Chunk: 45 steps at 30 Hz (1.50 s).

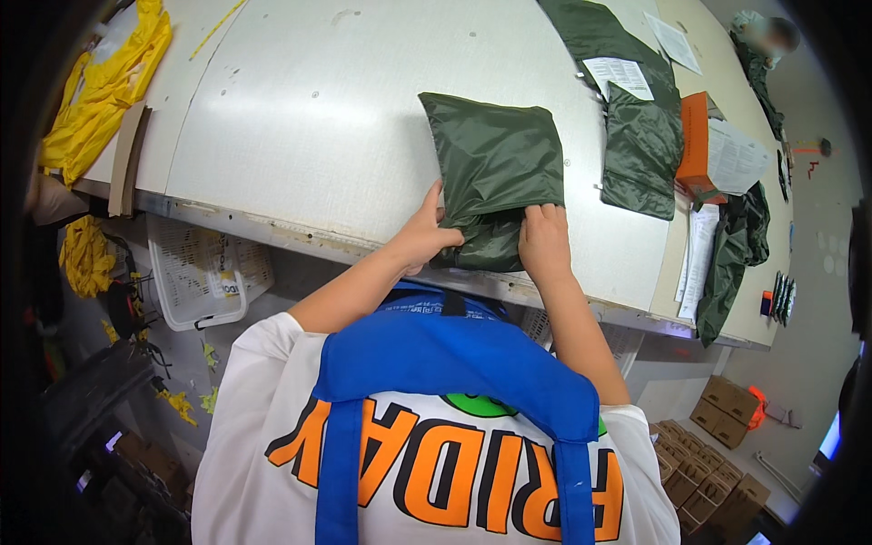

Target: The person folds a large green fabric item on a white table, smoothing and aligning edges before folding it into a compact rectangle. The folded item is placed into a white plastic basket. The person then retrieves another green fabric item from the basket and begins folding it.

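Observation:
A dark green, shiny fabric pouch lies flat on the pale worktable in front of me. Its near part is folded, showing a dark gap like an opening, and its lower end reaches the table's front edge. My left hand grips the pouch's left side, with the thumb on top and the fingers along the edge. My right hand is closed on the fabric at the near right corner, its fingertips curled over the rim. Whatever lies inside the pouch is hidden.
Green fabric pieces with a paper sheet lie to the right, beside an orange box. Yellow fabric and a cardboard strip are at the left. Below the table hangs a white basket. A person is at far right.

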{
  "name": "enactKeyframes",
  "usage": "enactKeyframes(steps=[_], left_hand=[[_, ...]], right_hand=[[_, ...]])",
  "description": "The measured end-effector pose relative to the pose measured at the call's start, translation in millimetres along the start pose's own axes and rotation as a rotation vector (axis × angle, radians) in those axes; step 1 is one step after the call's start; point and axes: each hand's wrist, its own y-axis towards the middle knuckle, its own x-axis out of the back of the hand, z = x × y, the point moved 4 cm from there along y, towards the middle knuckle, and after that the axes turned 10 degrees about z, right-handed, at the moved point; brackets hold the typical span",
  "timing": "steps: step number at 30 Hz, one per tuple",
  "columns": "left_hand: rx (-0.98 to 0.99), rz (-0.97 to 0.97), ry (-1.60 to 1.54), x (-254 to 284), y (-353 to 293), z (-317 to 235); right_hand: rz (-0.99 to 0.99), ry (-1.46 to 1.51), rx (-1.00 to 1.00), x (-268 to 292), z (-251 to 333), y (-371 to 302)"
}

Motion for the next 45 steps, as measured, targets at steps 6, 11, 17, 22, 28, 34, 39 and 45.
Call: enactKeyframes(steps=[6,11,17,22,28,34,39,45], left_hand=[[-0.057,0.096,0.053,10,2,6],[-0.027,0.069,-0.033,15,9,10],[-0.066,-0.023,0.080,6,16,-3],[-0.030,0.009,0.014,6,15,-1],[0.102,0.017,-0.053,6,18,2],[0.087,0.048,-0.077,10,25,-2],[0.077,0.021,0.037,21,31,12],[0.048,-0.037,-0.162,24,27,4]], right_hand=[[0.211,0.120,-0.043,17,17,22],[0.180,0.197,0.072,-3,-17,42],[0.014,0.027,0.113,-50,0,51],[0.125,0.065,0.216,-31,-29,75],[0.001,0.236,-0.043,-58,-47,59],[0.119,0.188,0.007,-59,-37,93],[0.111,0.180,0.141,-52,21,85],[0.242,0.126,0.192,-37,20,77]])
